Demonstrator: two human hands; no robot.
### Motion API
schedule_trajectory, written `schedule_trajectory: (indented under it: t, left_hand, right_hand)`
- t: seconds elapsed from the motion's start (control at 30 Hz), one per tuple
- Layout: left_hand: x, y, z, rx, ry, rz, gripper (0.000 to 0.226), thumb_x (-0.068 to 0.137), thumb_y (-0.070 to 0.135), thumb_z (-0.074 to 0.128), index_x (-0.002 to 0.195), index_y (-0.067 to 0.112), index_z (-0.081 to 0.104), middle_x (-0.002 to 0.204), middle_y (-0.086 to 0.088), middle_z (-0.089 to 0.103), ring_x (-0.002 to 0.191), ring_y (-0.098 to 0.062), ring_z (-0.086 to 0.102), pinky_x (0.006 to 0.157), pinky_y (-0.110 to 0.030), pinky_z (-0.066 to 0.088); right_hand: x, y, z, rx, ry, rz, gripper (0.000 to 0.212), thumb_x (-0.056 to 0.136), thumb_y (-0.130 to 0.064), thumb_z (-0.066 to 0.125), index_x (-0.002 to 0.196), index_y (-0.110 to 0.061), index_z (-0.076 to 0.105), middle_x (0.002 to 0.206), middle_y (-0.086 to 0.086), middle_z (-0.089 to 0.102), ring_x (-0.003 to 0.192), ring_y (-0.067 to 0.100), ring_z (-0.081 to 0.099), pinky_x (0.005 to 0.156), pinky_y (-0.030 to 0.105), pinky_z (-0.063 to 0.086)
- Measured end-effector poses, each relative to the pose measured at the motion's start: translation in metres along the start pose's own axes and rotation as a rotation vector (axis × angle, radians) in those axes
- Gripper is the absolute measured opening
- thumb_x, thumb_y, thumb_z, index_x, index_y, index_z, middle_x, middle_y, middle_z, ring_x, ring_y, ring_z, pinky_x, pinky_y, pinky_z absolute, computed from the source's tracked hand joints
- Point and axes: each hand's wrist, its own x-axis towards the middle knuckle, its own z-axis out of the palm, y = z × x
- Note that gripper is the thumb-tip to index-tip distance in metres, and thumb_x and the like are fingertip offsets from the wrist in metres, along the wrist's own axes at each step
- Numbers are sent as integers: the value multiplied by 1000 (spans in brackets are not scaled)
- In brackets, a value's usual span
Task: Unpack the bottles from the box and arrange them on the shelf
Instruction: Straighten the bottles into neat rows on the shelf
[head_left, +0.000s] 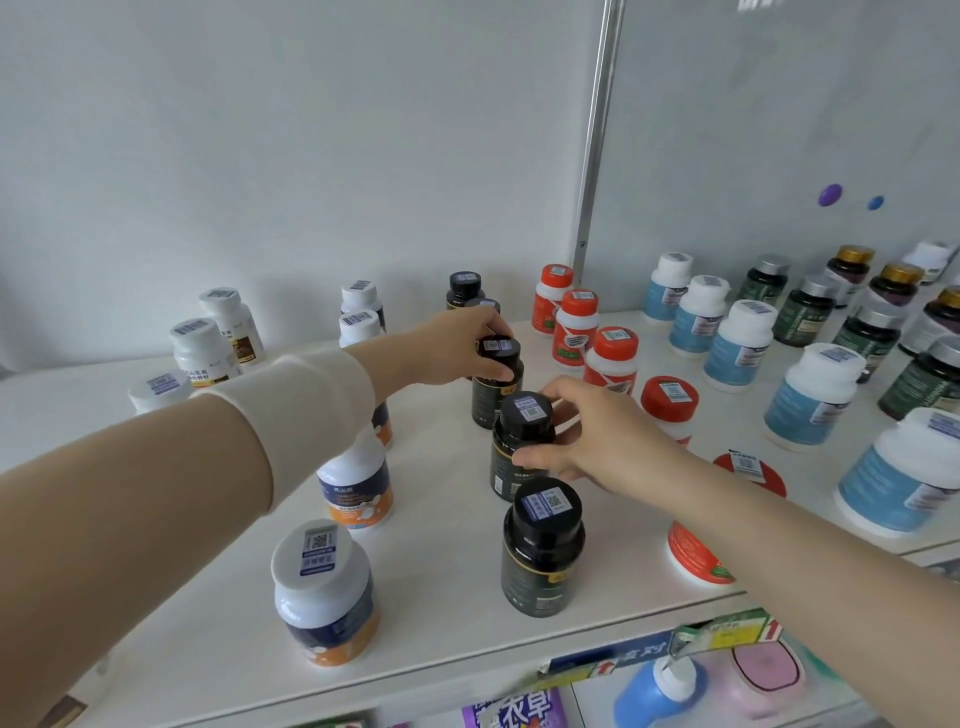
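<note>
White shelf top (447, 597) pushed against a pale wall (260, 156), with bottles lined up in rows running front to back, and the black ones are in the middle row. The left hand (457, 345) has its fingers curled over the cap of the third black bottle (491, 400), thumb on the near side. The right hand (597, 431) wraps thumb and fingers round the neck of the second black bottle (525, 410), just in front of it. Both bottles stand upright on the shelf. The front black bottle (543, 551) sits near the shelf's front edge. There's a bare strip between the black row and the navy-and-orange bottles (324, 592) on the left, while the red-capped bottles (610, 353) crowd close on the right.
</note>
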Motion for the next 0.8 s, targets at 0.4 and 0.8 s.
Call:
schedule_trajectory:
  t: [0.4,0.8]
  left_hand:
    - [-29,9,-23,209,134,69,56,87,36,61,135,16,42,140,0,50,127,-18,48,105,-31,38]
    - [-125,-19,-81,1100,-88,-183,43,93,37,51,134,31,39,123,2,57,106,-24,58,86,-33,47]
  right_hand:
    - [-8,-25,-31,-376,67,-94,67,82,-48,62,138,-20,37,139,3,47,120,19,51,96,34,44]
    - [0,-87,-4,-964,-26,-384,57,89,-40,55,134,-10,38,132,13,45,116,31,50,91,42,47]
